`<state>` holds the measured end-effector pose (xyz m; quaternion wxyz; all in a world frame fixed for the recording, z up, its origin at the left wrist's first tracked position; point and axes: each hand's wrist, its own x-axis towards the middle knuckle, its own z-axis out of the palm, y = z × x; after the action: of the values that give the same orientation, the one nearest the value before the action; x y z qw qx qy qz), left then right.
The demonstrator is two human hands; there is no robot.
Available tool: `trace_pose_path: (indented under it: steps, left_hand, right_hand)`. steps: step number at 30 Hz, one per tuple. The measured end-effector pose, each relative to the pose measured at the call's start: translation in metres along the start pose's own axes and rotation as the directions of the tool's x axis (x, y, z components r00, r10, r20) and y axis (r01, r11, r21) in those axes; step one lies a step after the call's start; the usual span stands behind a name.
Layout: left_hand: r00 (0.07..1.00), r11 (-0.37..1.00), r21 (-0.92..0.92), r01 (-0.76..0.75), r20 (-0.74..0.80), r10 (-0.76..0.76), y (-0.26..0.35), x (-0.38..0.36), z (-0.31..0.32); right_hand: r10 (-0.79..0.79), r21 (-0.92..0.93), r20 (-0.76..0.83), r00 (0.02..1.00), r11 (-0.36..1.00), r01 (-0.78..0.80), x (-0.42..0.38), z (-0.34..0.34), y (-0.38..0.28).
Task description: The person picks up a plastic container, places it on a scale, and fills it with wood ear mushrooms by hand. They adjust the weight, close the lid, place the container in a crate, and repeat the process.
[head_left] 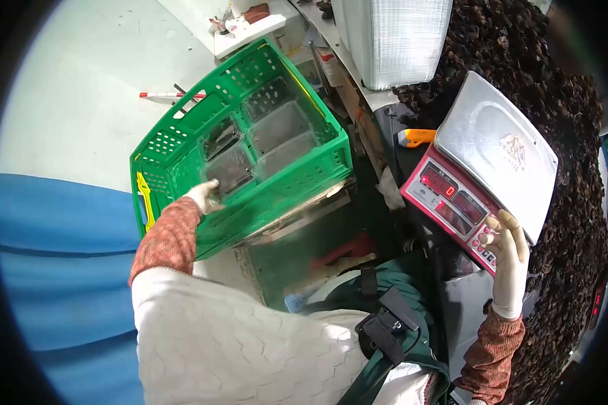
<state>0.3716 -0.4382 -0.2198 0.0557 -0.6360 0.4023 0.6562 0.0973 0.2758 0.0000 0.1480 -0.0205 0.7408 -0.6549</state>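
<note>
My left hand [205, 197], in a pale glove, reaches into a green plastic crate [324, 145] and grips a clear plastic container [228, 169] at its near corner. Several more clear containers [280, 128] lie in the crate. My right hand [507, 260], also gloved, rests with its fingers spread on the keypad edge of a red digital scale [452, 199]. The scale's steel platter [493, 145] has nothing on it.
A large heap of dark dried material [554, 74] lies behind and to the right of the scale. A white woven bag [393, 40] stands at the top. An orange-handled tool [415, 137] lies left of the scale. A blue surface [54, 256] is at the left.
</note>
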Motion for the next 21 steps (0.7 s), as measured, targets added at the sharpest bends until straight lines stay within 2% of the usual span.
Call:
trace_pose_path:
  steps: [1, 3, 6, 9, 10, 13, 15, 17, 19, 20, 21]
  left_hand:
    - [0.993, 0.970, 0.213, 0.119, -0.052, -0.110, 0.003, -0.011, 0.017]
    - [0.988, 0.962, 0.230, 0.148, -0.073, -0.135, 0.007, 0.024, 0.009]
    - [0.997, 0.956, 0.292, 0.016, -0.075, 0.006, 0.016, -0.026, 0.039]
    - [0.994, 0.965, 0.261, -0.040, -0.088, 0.065, 0.016, -0.023, 0.042]
    - [0.953, 0.940, 0.341, -0.024, -0.277, 0.125, 0.016, -0.046, 0.065]
    - [0.841, 0.733, 0.626, -0.265, -0.223, 0.494, 0.043, -0.012, 0.042]
    - [0.627, 0.590, 0.446, -0.673, -0.081, 0.775, 0.074, -0.037, 0.086]
    - [0.512, 0.508, 0.459, -0.729, -0.127, 0.850, 0.144, -0.068, 0.143]
    - [0.146, 0.131, 0.350, -0.928, 0.017, 0.989, 0.203, -0.138, 0.224]
    - [-0.005, -0.021, 0.172, -0.985, 0.092, 0.996, 0.219, -0.211, 0.276]
    - [-0.201, -0.201, -0.014, -0.979, 0.165, 0.966, 0.231, -0.272, 0.321]
  right_hand:
    - [-0.002, 0.007, -0.007, 1.000, 1.000, 0.002, -0.001, 0.000, -0.001]
    - [-0.002, 0.019, -0.024, 1.000, 1.000, 0.002, -0.005, -0.002, -0.002]
    - [0.009, 0.058, -0.060, 0.998, 0.998, -0.006, -0.011, -0.006, -0.001]
    - [0.025, 0.112, -0.049, 0.998, 0.993, -0.019, -0.013, -0.014, 0.013]
    - [0.023, 0.130, -0.051, 0.998, 0.991, -0.016, -0.014, -0.014, 0.015]
    - [0.053, 0.130, -0.064, 0.997, 0.991, -0.044, -0.025, -0.018, 0.010]
    - [0.054, 0.118, -0.052, 0.997, 0.992, -0.048, -0.030, -0.024, 0.005]
    - [0.070, 0.182, -0.029, 0.997, 0.981, -0.064, -0.033, -0.031, 0.011]
    - [0.070, 0.234, -0.033, 0.997, 0.970, -0.061, -0.033, -0.035, 0.020]
    - [0.062, 0.235, -0.043, 0.997, 0.971, -0.050, -0.034, -0.036, 0.019]
    - [0.058, 0.232, -0.048, 0.997, 0.972, -0.045, -0.035, -0.037, 0.018]
